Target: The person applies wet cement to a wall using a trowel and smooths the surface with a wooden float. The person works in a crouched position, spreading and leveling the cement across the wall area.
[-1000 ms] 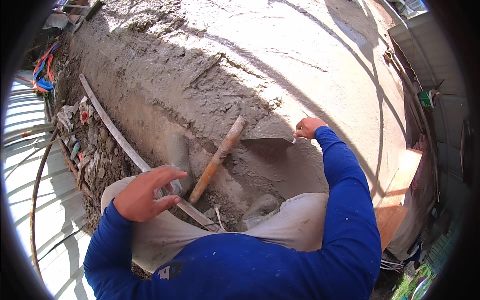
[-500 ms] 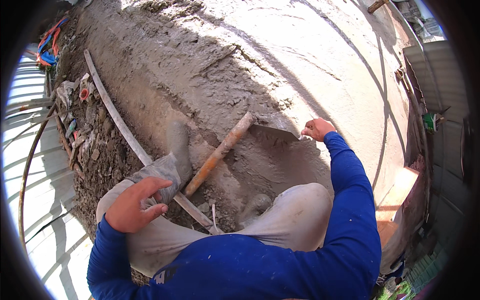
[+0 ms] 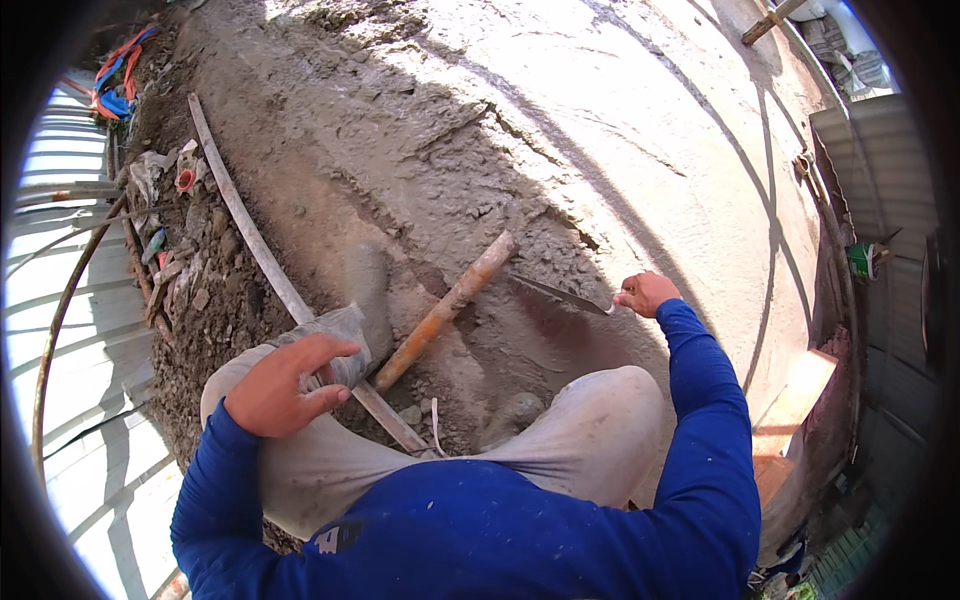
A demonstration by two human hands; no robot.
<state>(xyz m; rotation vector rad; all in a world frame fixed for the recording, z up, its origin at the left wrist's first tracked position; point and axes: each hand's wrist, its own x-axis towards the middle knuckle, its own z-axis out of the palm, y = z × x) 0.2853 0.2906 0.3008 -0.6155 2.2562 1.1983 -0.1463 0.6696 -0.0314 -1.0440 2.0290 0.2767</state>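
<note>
My right hand (image 3: 650, 294) grips the handle of a trowel (image 3: 562, 293), fingers closed round it. The thin dark blade points left, its tip close to the upper end of a rust-stained pipe (image 3: 445, 312), and I see it almost edge-on. Beneath it lies grey, wet, rough-surfaced mortar (image 3: 545, 335); whether the blade touches it I cannot tell. My left hand (image 3: 288, 390) is held over my left knee, holding nothing, with thumb and fingers apart. Grey wrapping (image 3: 345, 338) covers my lower left leg above a muddied boot (image 3: 368, 280).
A long pale strip (image 3: 235, 205) runs along the mortar's left edge, passing beneath my left leg. Rubble (image 3: 215, 290) and corrugated metal sheets (image 3: 85, 340) lie beyond it. At right are a wooden board (image 3: 800, 400) and a green can (image 3: 860, 260) by a metal wall (image 3: 880, 160).
My right hand has come slightly nearer with the trowel. The blade has turned from showing its flat face to nearly edge-on. My left hand stays open over the knee.
</note>
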